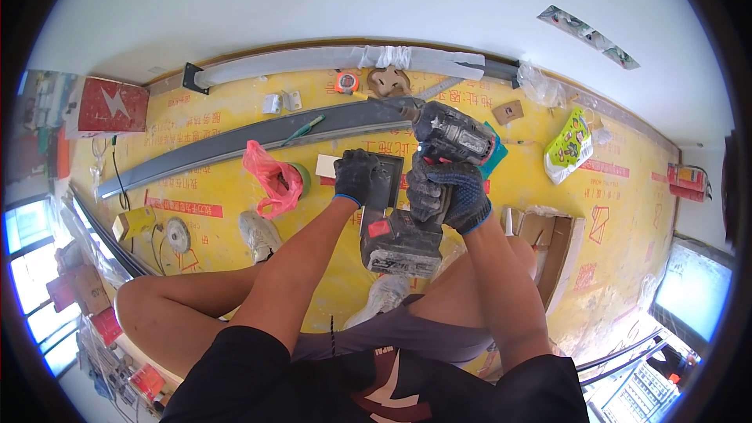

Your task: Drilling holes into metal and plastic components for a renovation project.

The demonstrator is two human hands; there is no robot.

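Note:
My right hand (pixel 448 194), in a dark dotted work glove, is closed round the handle of a cordless drill (pixel 456 135). The drill's nose points to the upper left, and its scuffed battery (pixel 401 254) hangs below, close to my legs. Beside it, my gloved left hand (pixel 356 176) is curled at the edge of a black metal plate (pixel 385 182) and appears to grip it; the fingertips are partly hidden. A small cream card (pixel 327 165) shows next to that hand. Beyond both hands a long dark grey metal profile (pixel 196 149) lies across the floor, with a slim green tool (pixel 302 131) on it.
A pink plastic bag (pixel 266 180) lies left of my hands. Near the wall are an orange tape measure (pixel 347 83) and a wrapped metal post (pixel 282 71). To the right sit an open cardboard box (pixel 578 231) and a green-white bag (pixel 569 147). A red box (pixel 110 107) stands far left.

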